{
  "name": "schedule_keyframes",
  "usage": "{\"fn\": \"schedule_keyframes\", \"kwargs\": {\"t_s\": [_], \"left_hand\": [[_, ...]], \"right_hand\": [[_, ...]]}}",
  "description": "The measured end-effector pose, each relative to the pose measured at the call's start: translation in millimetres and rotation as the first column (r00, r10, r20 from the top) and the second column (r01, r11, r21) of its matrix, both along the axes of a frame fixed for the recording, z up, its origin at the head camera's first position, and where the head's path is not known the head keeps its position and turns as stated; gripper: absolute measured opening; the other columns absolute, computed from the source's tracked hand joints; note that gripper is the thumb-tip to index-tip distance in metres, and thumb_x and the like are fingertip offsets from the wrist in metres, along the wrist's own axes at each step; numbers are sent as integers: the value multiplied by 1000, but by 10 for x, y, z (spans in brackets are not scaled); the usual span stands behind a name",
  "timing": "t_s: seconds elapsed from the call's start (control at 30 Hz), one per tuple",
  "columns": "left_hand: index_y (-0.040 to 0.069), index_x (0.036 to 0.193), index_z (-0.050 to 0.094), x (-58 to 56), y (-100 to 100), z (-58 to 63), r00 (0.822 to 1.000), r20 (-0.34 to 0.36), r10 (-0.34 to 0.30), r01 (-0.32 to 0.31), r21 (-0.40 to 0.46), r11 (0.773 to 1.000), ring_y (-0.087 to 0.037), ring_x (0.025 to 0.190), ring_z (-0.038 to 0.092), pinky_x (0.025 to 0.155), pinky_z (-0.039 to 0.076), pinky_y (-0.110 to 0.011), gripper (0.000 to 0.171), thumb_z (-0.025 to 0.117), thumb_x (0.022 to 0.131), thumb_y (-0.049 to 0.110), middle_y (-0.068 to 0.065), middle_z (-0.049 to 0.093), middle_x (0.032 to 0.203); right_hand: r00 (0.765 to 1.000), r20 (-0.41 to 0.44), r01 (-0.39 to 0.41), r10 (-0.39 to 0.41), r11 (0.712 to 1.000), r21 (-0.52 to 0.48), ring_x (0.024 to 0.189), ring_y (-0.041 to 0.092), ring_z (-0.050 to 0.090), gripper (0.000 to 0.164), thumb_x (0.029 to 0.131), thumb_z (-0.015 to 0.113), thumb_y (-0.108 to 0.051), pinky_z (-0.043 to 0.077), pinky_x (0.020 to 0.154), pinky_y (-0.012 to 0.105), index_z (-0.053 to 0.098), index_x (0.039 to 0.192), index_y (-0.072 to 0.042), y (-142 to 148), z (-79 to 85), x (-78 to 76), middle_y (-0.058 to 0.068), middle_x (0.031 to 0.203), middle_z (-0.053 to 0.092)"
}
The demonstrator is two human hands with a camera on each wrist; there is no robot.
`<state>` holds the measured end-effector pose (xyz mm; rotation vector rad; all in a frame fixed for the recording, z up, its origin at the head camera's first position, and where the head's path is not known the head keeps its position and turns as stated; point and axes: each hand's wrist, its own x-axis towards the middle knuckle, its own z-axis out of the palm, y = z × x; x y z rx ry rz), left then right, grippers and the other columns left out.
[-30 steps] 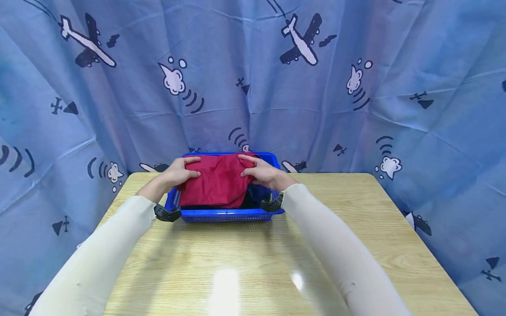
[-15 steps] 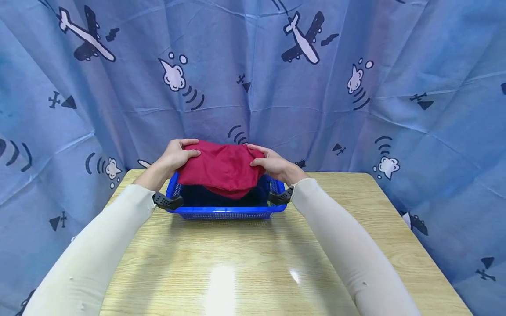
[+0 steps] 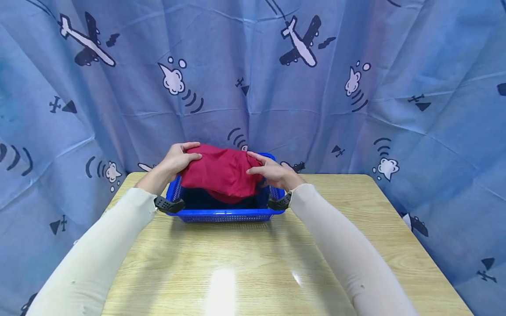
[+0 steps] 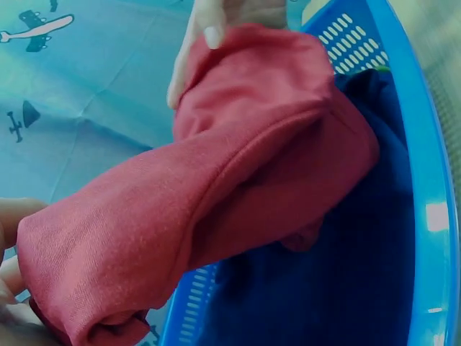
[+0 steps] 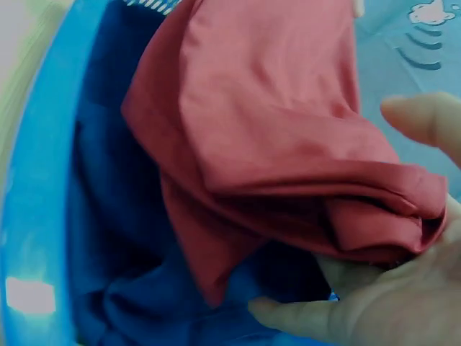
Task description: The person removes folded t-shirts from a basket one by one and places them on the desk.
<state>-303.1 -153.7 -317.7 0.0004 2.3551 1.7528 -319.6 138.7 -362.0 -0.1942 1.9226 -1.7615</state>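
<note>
Left hand [image 3: 174,160] and right hand [image 3: 275,171] are gripping red cloth [image 3: 221,169].
Mid-frame, they're likely sharing its floppy weight above the blue basket [image 3: 225,213].

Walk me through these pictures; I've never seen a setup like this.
There's no machine here: a person is working bare-handed. The wide picture comes from a camera worn on the head, looking forward and down. The two closer ones come from cameras on the left and right wrists. A blue plastic basket stands on the table, with dark blue fabric inside. The left hand and right hand hold opposite ends of a red cloth, bunched over the basket.
</note>
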Motion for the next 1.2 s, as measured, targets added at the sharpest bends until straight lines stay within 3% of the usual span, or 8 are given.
{"fn": "schedule_keyframes", "kwargs": {"t_s": [0.23, 0.4, 0.6, 0.77, 0.97, 1.1, 1.2], "left_hand": [[11, 155, 42, -21, -4, -72, 1000, -3, -23, 23, -15, 1000, -27, 136, 44, 87, 44, -19, 59, 59, 99, 11, -16, 37, 161], [9, 154, 43, -31, -7, -105, 1000, -17, -25, 24, -34, 999, -28, 139, 42, 95, 40, -22, 59, 59, 98, 9, -17, 37, 160], [10, 154, 43, -24, -11, -146, 1000, -11, -25, 24, -51, 998, -24, 128, 47, 81, 44, -16, 59, 59, 98, 9, -17, 39, 158], [9, 154, 43, -16, -11, -193, 999, -19, -31, 29, -68, 997, -22, 122, 48, 74, 44, -15, 59, 60, 98, 10, -18, 40, 158], [10, 155, 41, 0, -82, -207, 999, -7, -32, 32, -30, 999, -17, 113, 53, 76, 47, -15, 60, 58, 98, 9, -18, 45, 154], [12, 156, 40, 4, -131, -192, 999, -31, -40, 39, -5, 999, -7, 94, 57, 71, 48, -16, 61, 58, 98, 9, -19, 50, 146], [14, 157, 38, 12, -154, -175, 997, -40, -60, 61, 19, 998, -7, 93, 57, 71, 49, -17, 62, 58, 99, 9, -19, 49, 147]], "right_hand": [[998, 45, -49, 47, 998, 42, 150, 39, 33, 89, 94, 63, -1, 33, 112, 72, 15, 163, -31, -79, -165, 27, 12, 165, 26], [997, 48, -74, 68, 988, 133, 152, 41, 27, 92, 93, 67, -5, 28, 112, 75, 15, 163, -33, -120, -209, 36, 12, 167, 21], [996, 61, -68, 63, 995, 74, 149, 41, 35, 91, 94, 64, -1, 32, 113, 70, 13, 164, -29, -197, -293, 39, 14, 165, 25], [1000, 24, 0, -1, 998, 63, 143, 37, 44, 84, 95, 61, 3, 36, 116, 61, 19, 164, -21, -272, -349, 52, 17, 161, 34], [987, -15, 160, -159, 985, 65, 131, 31, 55, 71, 94, 66, 1, 47, 111, 48, 38, 157, -15, -268, -270, 28, 16, 153, 48], [980, -55, 191, -189, 981, 34, 132, 31, 55, 69, 94, 68, -3, 47, 112, 48, 41, 156, -17, -205, -119, 3, 16, 154, 47], [978, -78, 193, -191, 981, 11, 128, 29, 57, 68, 95, 67, -3, 50, 109, 45, 41, 156, -18, -134, 19, -9, 15, 154, 47]]}}
